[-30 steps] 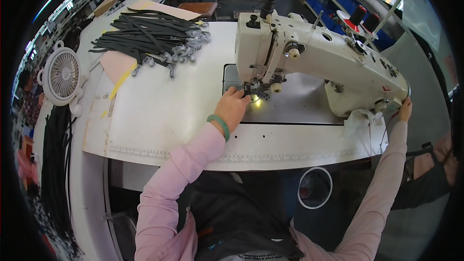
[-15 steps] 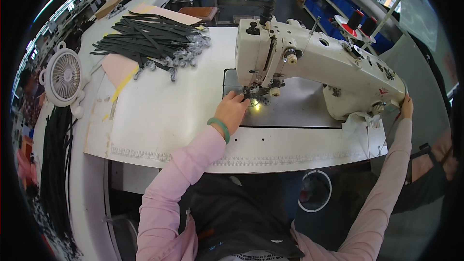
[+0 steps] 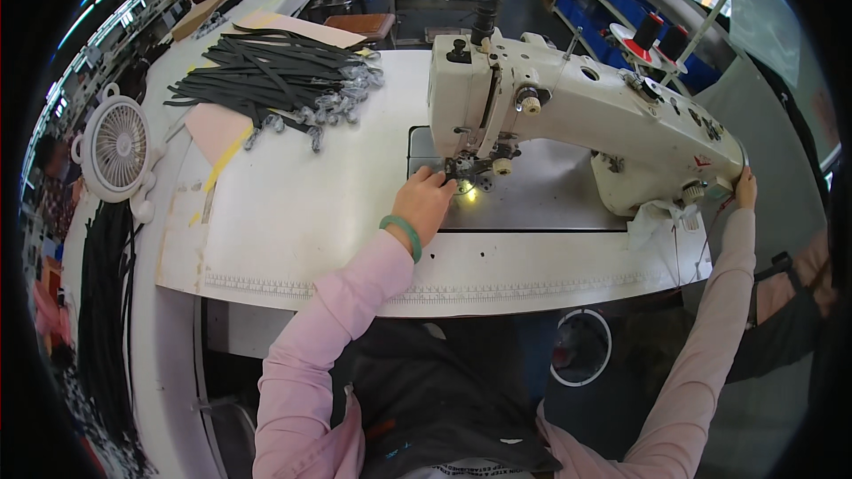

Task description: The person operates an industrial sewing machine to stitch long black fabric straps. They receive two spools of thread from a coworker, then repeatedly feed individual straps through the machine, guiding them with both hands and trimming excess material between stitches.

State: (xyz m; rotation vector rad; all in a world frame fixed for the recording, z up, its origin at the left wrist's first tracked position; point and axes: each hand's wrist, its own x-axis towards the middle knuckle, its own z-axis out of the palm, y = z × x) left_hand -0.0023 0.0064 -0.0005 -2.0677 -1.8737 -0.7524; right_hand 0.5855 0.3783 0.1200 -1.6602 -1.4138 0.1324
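Note:
A cream industrial sewing machine [image 3: 568, 80] stands on the white table, its small lamp lighting the needle area. My left hand [image 3: 421, 200], with a green bangle at the wrist, is at the presser foot [image 3: 466, 168]. Its fingers are bent and drawn together at the left of the foot; whatever they pinch is too small and dark to make out. At the machine's right end my right hand [image 3: 746, 188] curls its fingers on the handwheel [image 3: 744, 158], whose far side is hidden. Dark fabric strips [image 3: 266, 71] with greyish bunched ends lie in a pile at the back left.
A small white fan [image 3: 120, 144] is at the left, above hanging black strips [image 3: 105, 319]. Black thread cones [image 3: 648, 33] stand behind the machine. A white-rimmed bin [image 3: 581, 350] sits below the table's front edge. Another person's arm [image 3: 803, 288] shows at far right.
The view has shifted very slightly. Both hands stay in the same places, the left at the presser foot and the right at the handwheel.

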